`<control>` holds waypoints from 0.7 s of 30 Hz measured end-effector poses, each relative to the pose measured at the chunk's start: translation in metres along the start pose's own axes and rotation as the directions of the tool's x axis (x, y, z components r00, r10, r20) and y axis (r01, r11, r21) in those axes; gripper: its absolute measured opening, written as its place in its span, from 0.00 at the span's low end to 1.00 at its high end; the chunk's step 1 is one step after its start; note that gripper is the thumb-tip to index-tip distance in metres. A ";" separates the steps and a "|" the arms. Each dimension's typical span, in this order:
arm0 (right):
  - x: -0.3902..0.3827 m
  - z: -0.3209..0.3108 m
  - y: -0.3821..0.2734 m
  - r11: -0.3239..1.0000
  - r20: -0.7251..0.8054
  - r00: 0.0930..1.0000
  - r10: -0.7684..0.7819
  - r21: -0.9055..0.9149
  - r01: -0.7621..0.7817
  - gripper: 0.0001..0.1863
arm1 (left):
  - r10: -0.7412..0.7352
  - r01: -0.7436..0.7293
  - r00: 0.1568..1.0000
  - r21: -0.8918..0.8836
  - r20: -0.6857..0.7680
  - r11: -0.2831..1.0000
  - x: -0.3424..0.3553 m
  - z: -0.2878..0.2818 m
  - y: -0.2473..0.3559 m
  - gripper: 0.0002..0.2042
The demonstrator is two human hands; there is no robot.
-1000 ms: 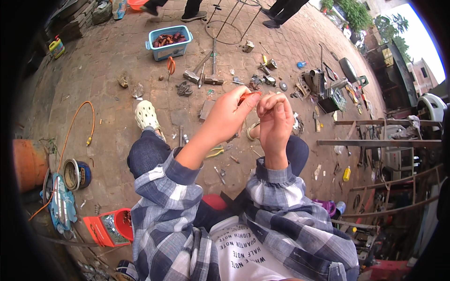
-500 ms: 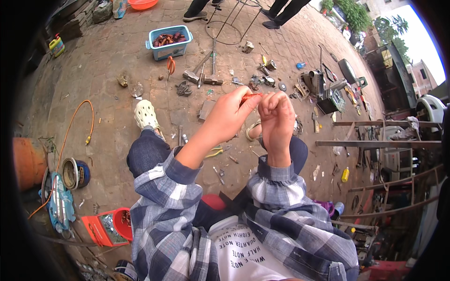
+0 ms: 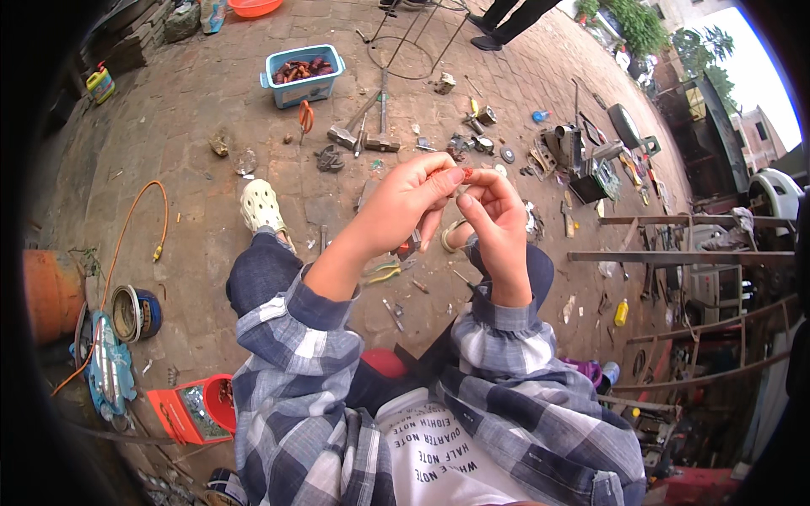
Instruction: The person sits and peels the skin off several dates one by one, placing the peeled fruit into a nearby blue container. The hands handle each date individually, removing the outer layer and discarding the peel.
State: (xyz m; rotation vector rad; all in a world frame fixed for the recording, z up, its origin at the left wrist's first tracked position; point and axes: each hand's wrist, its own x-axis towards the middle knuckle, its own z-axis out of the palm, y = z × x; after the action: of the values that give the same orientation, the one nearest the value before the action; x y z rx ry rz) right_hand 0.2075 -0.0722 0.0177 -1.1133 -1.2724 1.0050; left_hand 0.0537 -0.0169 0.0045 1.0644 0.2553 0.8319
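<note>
In front of me, my left hand (image 3: pixel 413 196) is closed, its thumb and fingers pinching a small reddish piece (image 3: pixel 467 173). My right hand (image 3: pixel 499 209) meets it there, with curled fingers at the piece's other side and the thumb bent inward. Exactly what the piece is stays hidden by the fingers. Below my left palm a dark red and grey object (image 3: pixel 408 245) shows; I cannot tell whether it is held. Yellow-handled pliers (image 3: pixel 384 271) lie on the ground between my legs, beneath my left forearm.
A blue basin (image 3: pixel 305 94) of dark reddish pieces stands ahead, near orange-handled scissors (image 3: pixel 305 118) and hammers (image 3: pixel 342 137). Metal parts and a black battery-like box (image 3: pixel 597 184) lie to the right, before a rusty rack (image 3: pixel 683 256). A red bowl (image 3: pixel 221 405) sits at left.
My right hand has turned and its thumb has come into view, bent toward the left. The dark red object under my left palm now shows. A person's leg at the top has moved away.
</note>
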 end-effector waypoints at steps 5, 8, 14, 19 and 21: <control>0.000 -0.012 0.002 0.965 -0.056 0.996 -0.073 0.248 0.085 0.11 | 0.023 -0.014 0.988 0.062 -0.152 0.998 0.002 -0.003 -0.006 0.16; 0.004 -0.012 0.000 0.882 -0.127 0.975 -0.185 0.416 0.221 0.10 | -0.004 0.017 0.988 0.083 -0.152 0.996 0.005 -0.002 -0.009 0.16; 0.011 -0.002 0.002 0.817 -0.150 0.929 -0.340 0.443 0.370 0.09 | -0.037 0.057 0.990 0.147 -0.137 0.987 0.004 0.002 -0.009 0.15; 0.012 0.007 0.008 0.876 -0.125 0.942 -0.310 0.347 0.335 0.11 | -0.028 0.061 0.990 0.238 -0.141 0.969 0.003 0.006 -0.006 0.15; 0.011 0.007 0.012 0.897 -0.086 0.948 -0.307 0.306 0.318 0.11 | 0.019 0.029 0.987 0.294 -0.160 0.955 0.003 0.008 -0.006 0.14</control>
State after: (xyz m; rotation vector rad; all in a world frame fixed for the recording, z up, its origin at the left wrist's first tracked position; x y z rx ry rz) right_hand 0.2018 -0.0591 0.0079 -0.6506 -1.1662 0.9007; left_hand 0.0629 -0.0218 0.0039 1.2753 0.5325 0.8950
